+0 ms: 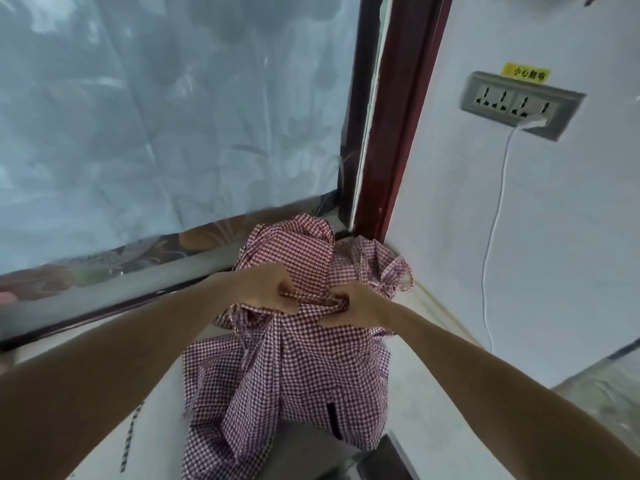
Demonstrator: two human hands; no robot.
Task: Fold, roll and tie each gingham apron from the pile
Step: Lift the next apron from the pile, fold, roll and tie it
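The gingham apron (294, 368) hung long-ways from the pile (346, 261) down toward the person. The left hand (263, 289) and right hand (356, 306) pinched its top edge, cloth dropping below them over the worktop (152, 410).

The apron (304, 358) under my hands is thin woven cloth in red-and-white gingham, matt and creased. It lies on a smooth pale ledge (156, 393). Glossy clear plastic sheeting (156, 116) covers the window. The frame (398, 133) is dark red and slightly shiny.
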